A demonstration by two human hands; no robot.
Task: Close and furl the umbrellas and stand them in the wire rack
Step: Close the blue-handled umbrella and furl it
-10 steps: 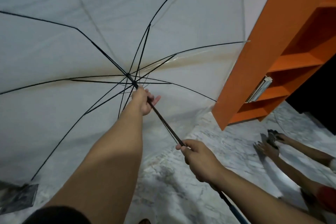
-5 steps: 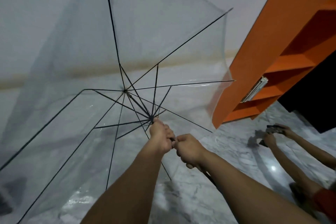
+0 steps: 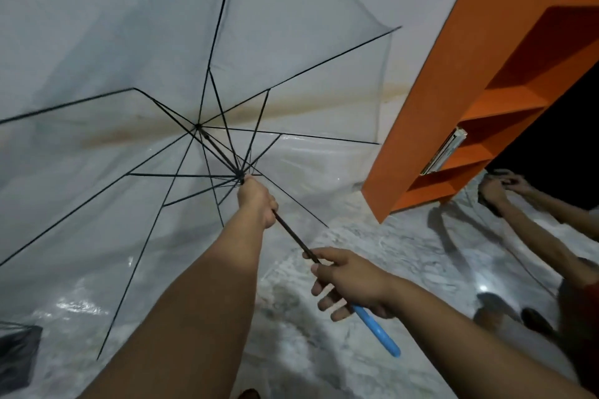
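Fingers of my left hand [image 3: 257, 201] wrap the clear umbrella [image 3: 136, 52] shaft at its runner; my right hand [image 3: 348, 282] grips above the blue handle [image 3: 377, 332].

**Hidden and cut-off parts**

The clear umbrella canopy [image 3: 136, 42] is cut off by the top and left edges. The dark object [image 3: 17, 356] at lower left is clipped and veiled by plastic. What is gripped by the second person's blurred hands [image 3: 500, 186] cannot be told.

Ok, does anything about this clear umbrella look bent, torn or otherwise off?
Nothing stands out. The clear umbrella is partly open, its black ribs straight; the left hand grips the shaft by the runner, the right hand above the blue handle.
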